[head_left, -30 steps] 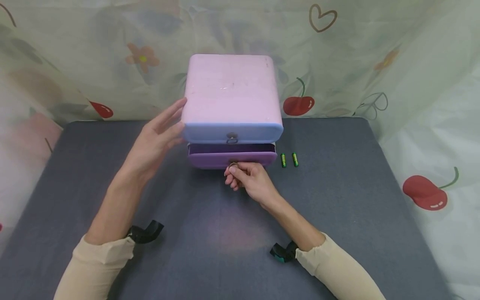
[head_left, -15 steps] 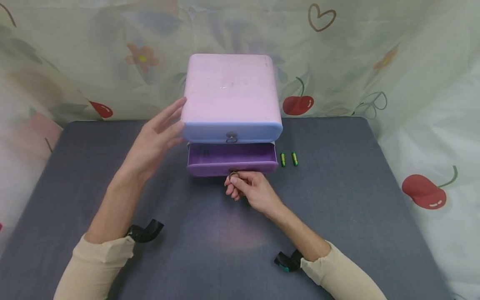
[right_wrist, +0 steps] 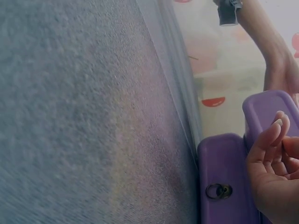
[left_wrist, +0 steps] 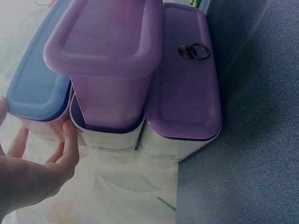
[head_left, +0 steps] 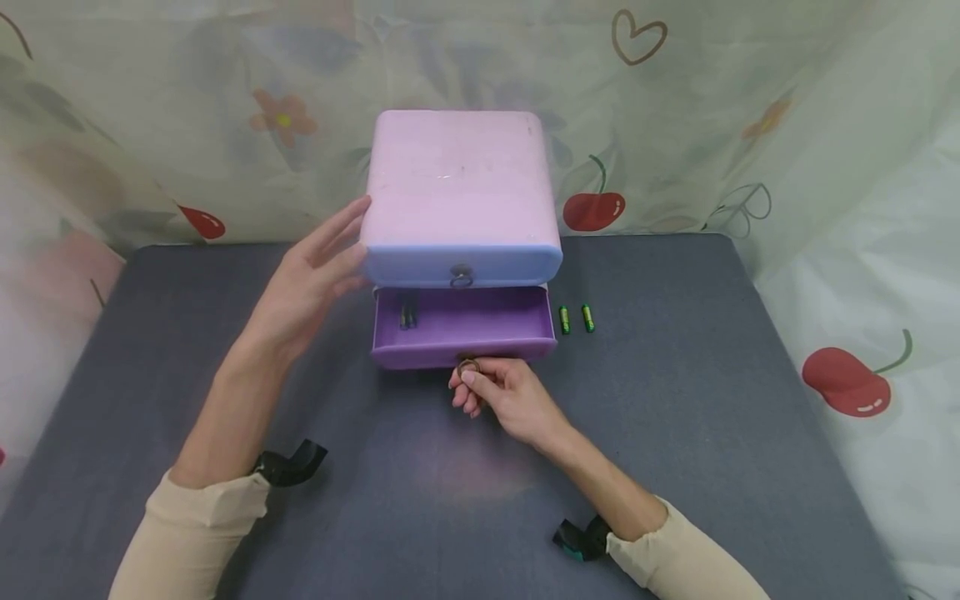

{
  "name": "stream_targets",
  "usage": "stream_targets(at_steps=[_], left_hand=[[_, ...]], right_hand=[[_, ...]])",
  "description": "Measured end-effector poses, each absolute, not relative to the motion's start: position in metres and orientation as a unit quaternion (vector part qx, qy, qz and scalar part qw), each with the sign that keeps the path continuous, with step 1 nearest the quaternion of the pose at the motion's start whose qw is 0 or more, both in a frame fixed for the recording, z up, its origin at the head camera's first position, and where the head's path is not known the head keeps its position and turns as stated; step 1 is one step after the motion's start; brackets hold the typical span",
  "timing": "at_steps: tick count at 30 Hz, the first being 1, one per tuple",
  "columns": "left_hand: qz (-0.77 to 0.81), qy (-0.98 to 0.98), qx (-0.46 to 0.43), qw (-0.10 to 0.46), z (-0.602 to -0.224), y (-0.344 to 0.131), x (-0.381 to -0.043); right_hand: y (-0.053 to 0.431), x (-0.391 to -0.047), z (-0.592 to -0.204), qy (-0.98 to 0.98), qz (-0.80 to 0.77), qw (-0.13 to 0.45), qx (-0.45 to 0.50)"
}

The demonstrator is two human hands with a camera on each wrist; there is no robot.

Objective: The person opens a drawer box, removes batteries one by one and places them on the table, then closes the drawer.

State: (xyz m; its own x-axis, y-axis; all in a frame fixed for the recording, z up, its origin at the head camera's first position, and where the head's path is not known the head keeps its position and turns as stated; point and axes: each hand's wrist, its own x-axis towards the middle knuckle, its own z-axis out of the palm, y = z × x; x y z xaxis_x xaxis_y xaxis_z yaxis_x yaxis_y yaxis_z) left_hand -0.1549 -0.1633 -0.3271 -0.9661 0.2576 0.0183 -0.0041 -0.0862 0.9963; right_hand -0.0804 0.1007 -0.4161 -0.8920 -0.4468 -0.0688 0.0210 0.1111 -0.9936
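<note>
Right hand (head_left: 510, 402) pinches the ring (head_left: 468, 366) of one open purple drawer (head_left: 416, 357), mid-cabinet.
A straight, level pull, thumb and finger clamped on that ring, should keep the two small dark cylinders (head_left: 403, 318) at the drawer's left from rolling; below, one closed purple drawer (left_wrist: 187, 88) shows. Two green batteries (head_left: 565, 320) lie apart on the table (head_left: 675, 375), right of the drawer. The left hand (head_left: 309, 271), fingers spread, touches the cabinet's left side; light bracing there should do. Farthest: one blue drawer (head_left: 405, 266), closed, under the cabinet's pink top (head_left: 461, 179).
</note>
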Motion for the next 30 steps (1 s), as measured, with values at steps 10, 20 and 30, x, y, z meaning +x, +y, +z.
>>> stream_targets(at_steps=[10,20,30], left_hand=[[0.740,0.660,0.097,0.086,-0.329,-0.164,-0.156],[0.734,0.667,0.093,0.087,-0.329,-0.164,-0.155],[0.739,0.661,0.096,0.086,-0.330,-0.164,-0.156]], right_hand=[[0.102,-0.071,-0.417,0.722,-0.652,0.186,-0.139],[0.103,-0.062,-0.418,0.715,-0.659,0.187,-0.139],[0.104,-0.053,-0.420,0.710,-0.664,0.184,-0.144]])
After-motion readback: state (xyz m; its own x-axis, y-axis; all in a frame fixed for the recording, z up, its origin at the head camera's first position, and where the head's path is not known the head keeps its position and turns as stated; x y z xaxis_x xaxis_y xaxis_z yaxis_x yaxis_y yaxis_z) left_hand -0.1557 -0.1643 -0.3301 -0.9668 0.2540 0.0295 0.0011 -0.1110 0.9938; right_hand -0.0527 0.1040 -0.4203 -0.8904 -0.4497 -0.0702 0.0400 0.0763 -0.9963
